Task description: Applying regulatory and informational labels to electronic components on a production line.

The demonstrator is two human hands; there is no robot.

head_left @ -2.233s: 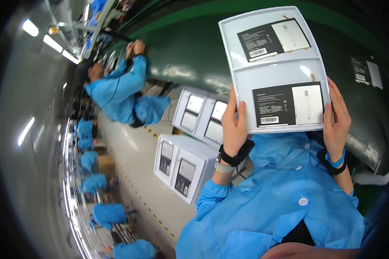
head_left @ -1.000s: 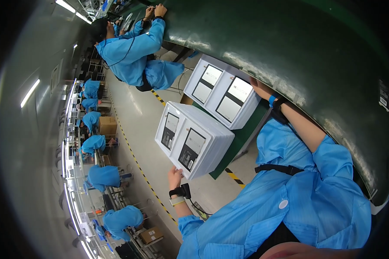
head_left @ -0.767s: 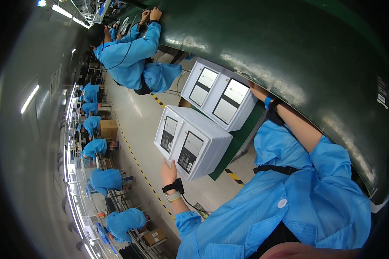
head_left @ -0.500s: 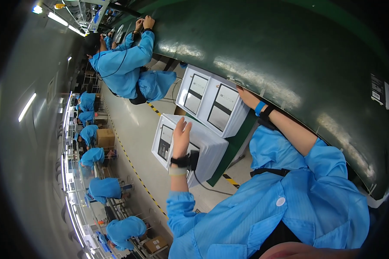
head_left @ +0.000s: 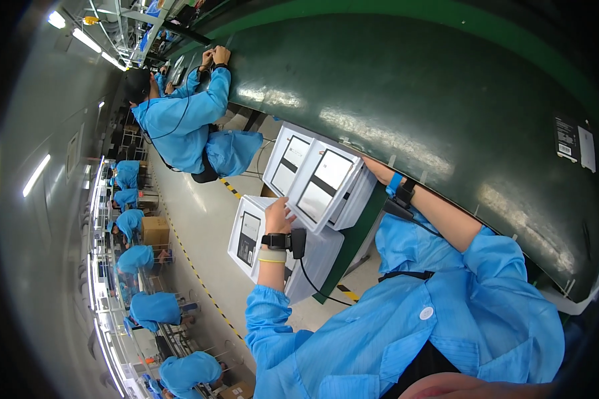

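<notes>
A white plastic tray (head_left: 299, 201) with two compartments is tilted up off the tray beneath it. In each compartment lies a flat silver-and-black rectangular piece, one at the far left (head_left: 291, 161) and one nearer (head_left: 325, 178). My left hand (head_left: 277, 216) grips the tray's near left edge with curled fingers. On its right side, close against the table edge, my right hand (head_left: 377, 171) holds the rim; its fingertips are hidden. Below and to the left stands another stack of white trays (head_left: 236, 234), its top one holding a similar flat piece (head_left: 249, 234).
A long dark green worktable (head_left: 406, 80) runs along the right, with a black labelled piece (head_left: 567, 141) lying on it. A co-worker (head_left: 180, 123) in blue works at its far end. A cable (head_left: 316, 287) hangs from my left wrist. More people sit at benches far left.
My left hand has moved from above the lower stack to the upper tray's edge and closed on it. That tray has come up and toward me, showing the tray under it.
</notes>
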